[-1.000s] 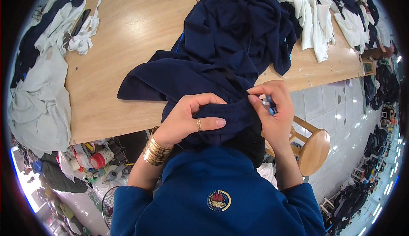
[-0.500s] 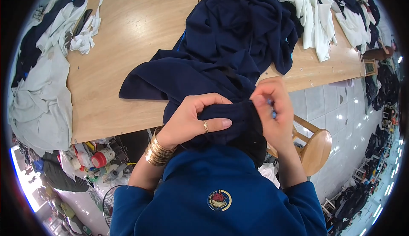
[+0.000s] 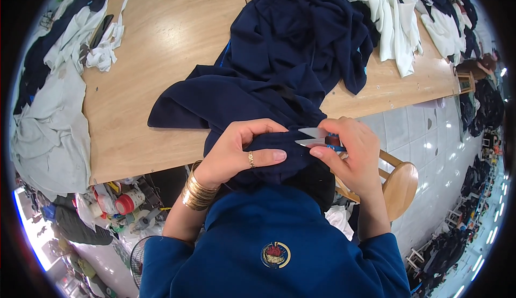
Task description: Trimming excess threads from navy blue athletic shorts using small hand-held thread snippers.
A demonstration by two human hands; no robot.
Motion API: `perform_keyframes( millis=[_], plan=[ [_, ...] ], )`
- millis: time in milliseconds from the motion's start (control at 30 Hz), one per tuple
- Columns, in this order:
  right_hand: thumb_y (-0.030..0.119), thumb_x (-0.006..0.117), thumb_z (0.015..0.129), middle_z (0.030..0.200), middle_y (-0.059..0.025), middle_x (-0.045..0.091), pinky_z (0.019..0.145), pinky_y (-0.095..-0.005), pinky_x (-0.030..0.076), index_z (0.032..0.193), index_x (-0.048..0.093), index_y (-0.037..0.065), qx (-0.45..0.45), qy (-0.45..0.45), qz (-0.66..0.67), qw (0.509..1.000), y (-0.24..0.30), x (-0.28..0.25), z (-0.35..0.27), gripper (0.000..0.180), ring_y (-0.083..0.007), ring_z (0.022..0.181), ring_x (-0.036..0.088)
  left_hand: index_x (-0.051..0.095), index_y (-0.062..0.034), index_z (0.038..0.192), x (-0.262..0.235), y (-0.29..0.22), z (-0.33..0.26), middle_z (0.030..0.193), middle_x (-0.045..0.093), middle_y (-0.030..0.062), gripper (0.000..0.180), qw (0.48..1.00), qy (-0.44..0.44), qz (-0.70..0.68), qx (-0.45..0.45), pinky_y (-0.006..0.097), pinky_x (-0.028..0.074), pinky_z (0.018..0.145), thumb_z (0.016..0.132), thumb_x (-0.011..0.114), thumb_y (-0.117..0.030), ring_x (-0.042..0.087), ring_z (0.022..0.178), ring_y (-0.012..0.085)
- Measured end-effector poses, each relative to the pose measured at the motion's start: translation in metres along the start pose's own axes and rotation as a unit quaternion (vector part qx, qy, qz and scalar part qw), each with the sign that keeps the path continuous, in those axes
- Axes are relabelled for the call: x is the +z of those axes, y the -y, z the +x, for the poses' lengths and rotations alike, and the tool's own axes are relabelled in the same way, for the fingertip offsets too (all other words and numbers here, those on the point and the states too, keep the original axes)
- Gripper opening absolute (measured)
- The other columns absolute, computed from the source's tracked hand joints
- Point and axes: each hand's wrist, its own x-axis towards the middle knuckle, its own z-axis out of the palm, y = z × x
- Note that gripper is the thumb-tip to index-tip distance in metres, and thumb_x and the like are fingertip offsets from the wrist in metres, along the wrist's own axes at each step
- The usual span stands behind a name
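My left hand (image 3: 232,150) is closed on the folded edge of a navy garment (image 3: 290,37), thumb on top and fingers tucked behind the cloth. In my right hand (image 3: 356,150) is a pair of thread snips (image 3: 312,142) with blue on the handle. The two blades are spread and point left over the held edge, close to my left fingertips. Most of the garment lies in loose folds up the table, and its near part hangs in front of my body. Any thread between the blades is too small to make out.
The garment rests on a wooden table (image 3: 156,40). White cloths (image 3: 395,24) lie at the far right, and pale grey fabric (image 3: 51,131) drapes over the left edge beside a dark phone-like object (image 3: 102,31). A round wooden stool (image 3: 400,190) stands to my right.
My right hand has turned and lowered slightly, so the snips' blades now show, spread over the cloth. My left hand keeps its hold on the garment.
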Motion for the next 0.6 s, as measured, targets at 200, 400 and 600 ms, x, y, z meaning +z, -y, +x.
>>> perform_keyframes(
  millis=[200, 400, 600],
  plan=[
    [0.033, 0.071, 0.069, 0.066, -0.0033, 0.057, 0.053, -0.0297, 0.037, 0.085, 0.059, 0.007, -0.041, -0.012, -0.048, 0.998, -0.0009, 0.0013, 0.0009, 0.032, -0.0205, 0.057, 0.053, 0.061, 0.0013, 0.102, 0.0003, -0.0024, 0.0013, 0.090, 0.064, 0.0037, 0.031, 0.999, 0.007, 0.029, 0.016, 0.020, 0.046, 0.075, 0.075, 0.071, -0.010, 0.057, 0.080, 0.0069],
    [0.032, 0.071, 0.069, 0.065, -0.0025, 0.055, 0.052, -0.0295, 0.036, 0.084, 0.059, 0.007, -0.064, 0.002, -0.059, 0.996, -0.0012, 0.0000, 0.0038, 0.031, -0.0193, 0.056, 0.051, 0.061, 0.0012, 0.102, -0.0031, 0.0004, 0.0026, 0.090, 0.064, 0.0041, 0.031, 0.999, 0.017, 0.036, 0.017, 0.020, 0.046, 0.075, 0.073, 0.071, -0.009, 0.057, 0.081, 0.0075],
    [0.031, 0.071, 0.068, 0.062, -0.0026, 0.053, 0.050, -0.0294, 0.035, 0.080, 0.059, 0.007, -0.078, -0.015, -0.060, 0.995, -0.0027, -0.0002, 0.0045, 0.029, -0.0189, 0.053, 0.049, 0.062, 0.0015, 0.101, -0.0043, -0.0005, 0.0043, 0.090, 0.064, 0.0042, 0.031, 0.998, 0.030, 0.045, 0.019, 0.020, 0.046, 0.074, 0.073, 0.071, -0.009, 0.058, 0.080, 0.0077]
  ],
)
